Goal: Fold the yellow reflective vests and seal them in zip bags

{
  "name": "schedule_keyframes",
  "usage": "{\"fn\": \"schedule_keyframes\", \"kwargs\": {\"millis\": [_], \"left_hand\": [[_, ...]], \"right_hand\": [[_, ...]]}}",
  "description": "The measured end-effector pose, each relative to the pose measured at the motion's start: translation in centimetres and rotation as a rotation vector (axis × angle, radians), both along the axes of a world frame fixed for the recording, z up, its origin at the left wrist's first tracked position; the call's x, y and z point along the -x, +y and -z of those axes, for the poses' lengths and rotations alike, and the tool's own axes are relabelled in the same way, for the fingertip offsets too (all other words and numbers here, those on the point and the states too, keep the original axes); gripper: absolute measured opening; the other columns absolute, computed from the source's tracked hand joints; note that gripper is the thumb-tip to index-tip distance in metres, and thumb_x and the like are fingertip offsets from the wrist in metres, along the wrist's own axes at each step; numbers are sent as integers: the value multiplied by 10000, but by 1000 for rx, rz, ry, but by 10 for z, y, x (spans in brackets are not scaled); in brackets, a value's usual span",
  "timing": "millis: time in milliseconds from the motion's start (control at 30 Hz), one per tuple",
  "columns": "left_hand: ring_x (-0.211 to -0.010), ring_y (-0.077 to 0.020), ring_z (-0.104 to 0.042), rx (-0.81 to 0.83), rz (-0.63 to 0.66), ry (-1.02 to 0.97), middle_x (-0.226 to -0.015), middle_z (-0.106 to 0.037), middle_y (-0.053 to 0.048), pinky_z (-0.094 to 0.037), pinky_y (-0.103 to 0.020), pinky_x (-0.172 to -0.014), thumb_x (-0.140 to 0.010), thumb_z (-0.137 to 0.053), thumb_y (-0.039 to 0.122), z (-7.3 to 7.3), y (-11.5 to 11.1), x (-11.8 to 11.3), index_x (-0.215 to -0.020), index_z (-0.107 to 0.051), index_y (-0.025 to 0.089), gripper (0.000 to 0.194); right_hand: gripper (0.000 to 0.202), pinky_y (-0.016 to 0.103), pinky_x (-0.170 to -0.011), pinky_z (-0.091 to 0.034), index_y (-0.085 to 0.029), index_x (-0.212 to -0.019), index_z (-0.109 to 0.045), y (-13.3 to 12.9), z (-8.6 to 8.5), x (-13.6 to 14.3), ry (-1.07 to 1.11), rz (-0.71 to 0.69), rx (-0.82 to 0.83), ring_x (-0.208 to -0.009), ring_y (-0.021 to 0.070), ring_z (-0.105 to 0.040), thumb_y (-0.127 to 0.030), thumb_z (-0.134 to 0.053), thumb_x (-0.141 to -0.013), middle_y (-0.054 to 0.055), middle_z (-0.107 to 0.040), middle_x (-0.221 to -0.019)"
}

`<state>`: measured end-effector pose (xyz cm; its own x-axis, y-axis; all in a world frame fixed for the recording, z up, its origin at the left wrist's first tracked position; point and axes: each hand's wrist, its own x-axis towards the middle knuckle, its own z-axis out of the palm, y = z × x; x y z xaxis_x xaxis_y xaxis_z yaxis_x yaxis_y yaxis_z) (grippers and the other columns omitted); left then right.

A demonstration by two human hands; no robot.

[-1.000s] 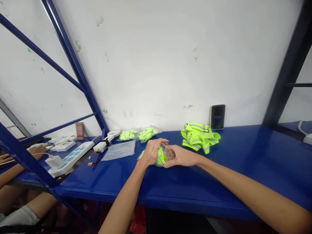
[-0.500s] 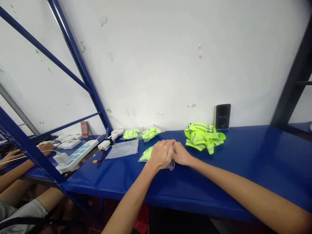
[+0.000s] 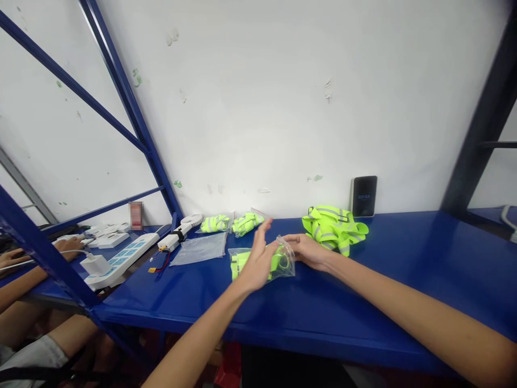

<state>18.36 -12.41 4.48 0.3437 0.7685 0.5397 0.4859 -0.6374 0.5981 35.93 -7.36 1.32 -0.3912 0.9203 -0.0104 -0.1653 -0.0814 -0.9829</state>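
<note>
A clear plastic bag [image 3: 287,265] with a neon-yellow reflective strap [image 3: 239,262] inside lies on the blue table in front of me. My left hand [image 3: 259,265] rests edge-down across the middle of this bag, fingers stretched out and hiding part of it. At the bag's right end, the fingers of my right hand [image 3: 309,251] are bent around its edge; their tips are partly hidden. Just behind my right hand is a loose heap of neon-yellow reflective straps [image 3: 335,226]. Two filled bags, a left one [image 3: 215,223] and a right one [image 3: 246,223], lie near the wall.
Flat clear bags [image 3: 200,249] lie left of my hands, beside a small white fan [image 3: 190,221] and a white device with wires [image 3: 169,241]. A phone-like clock [image 3: 364,196] leans on the wall. Past the blue frame [image 3: 52,253] are a power strip [image 3: 121,264] and another person's hand [image 3: 68,247].
My hands were stacked together, pressing on the bag; now they are apart. The left fingers have straightened and lifted, while the right hand has shifted to the bag's end. More of the bag shows.
</note>
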Motion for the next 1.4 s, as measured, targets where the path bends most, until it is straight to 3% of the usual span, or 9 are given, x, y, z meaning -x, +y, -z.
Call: {"fn": "schedule_keyframes", "kwargs": {"millis": [167,267,367,500,633,867,1067,1300,1400], "left_hand": [[-1133,-328,-589,105,13,402,-1268,-601,-183,-474,-404,-897,-749,-611,619,-33,44,19,-1372,-462,156,790],[-863,-258,-672,314,200,540,-1023,-715,-107,-483,-305,-727,-735,-587,662,-36,63,17,-1170,-638,160,667],[-815,-214,-648,457,320,495,-929,-720,-46,-458,-280,-732,-775,-561,633,-35,67,14,-985,-710,163,535],[-901,-216,-615,464,280,316,-1004,-700,-48,-441,-289,-801,-802,-561,597,-39,57,18,-999,-698,165,494],[-979,-225,-593,455,289,243,-1072,-678,-56,-420,-295,-861,-815,-553,592,-45,48,22,-1008,-690,181,475],[-650,-151,-519,304,185,301,-729,-608,-14,-366,-265,-617,-861,-433,625,-24,45,8,-845,-639,143,524],[-738,-197,-563,136,22,407,-798,-636,-27,-354,-280,-648,-900,-394,486,-11,36,2,-834,-561,190,346],[-751,-226,-581,36,-52,556,-823,-638,-41,-351,-292,-628,-761,-508,270,0,34,0,-851,-544,208,115],[-702,-195,-565,48,-70,480,-788,-628,-18,-350,-281,-605,-748,-494,240,-3,44,5,-835,-548,205,108]], "right_hand": [[356,278,-603,-533,-193,-915,-650,-5,-2,4,40,57,3,-664,138,-622,-227,-810,-599,-5,-653,-761],[436,277,-625,-527,-203,-974,-615,-7,-1,4,68,42,-27,-675,139,-635,-220,-817,-588,-6,-663,-804],[446,267,-611,-504,-224,-998,-566,-10,-4,-2,79,47,-105,-651,132,-627,-228,-801,-619,-20,-665,-822],[238,321,-793,-506,-210,-969,-627,-14,-15,-13,-84,-36,-415,-898,184,-638,-298,-706,-763,27,-660,-998],[281,338,-867,-482,-233,-1069,-659,-16,-22,-16,-277,-155,-630,-1023,209,-578,-364,-666,-820,50,-583,-1146],[207,301,-705,-449,-178,-821,-649,-16,-3,6,-484,142,-955,-785,156,-481,-370,-718,-786,26,-448,-935],[159,329,-743,-432,-186,-797,-677,-13,10,4,-597,355,-1114,-842,196,-458,-326,-740,-755,43,-427,-911],[116,243,-573,-379,-172,-654,-617,-19,3,0,-643,158,-915,-571,115,-469,-86,-581,-724,-28,-503,-612],[98,246,-616,-442,-174,-775,-644,-16,-5,-6,-533,44,-772,-630,128,-558,-122,-568,-740,-8,-605,-710]]}}
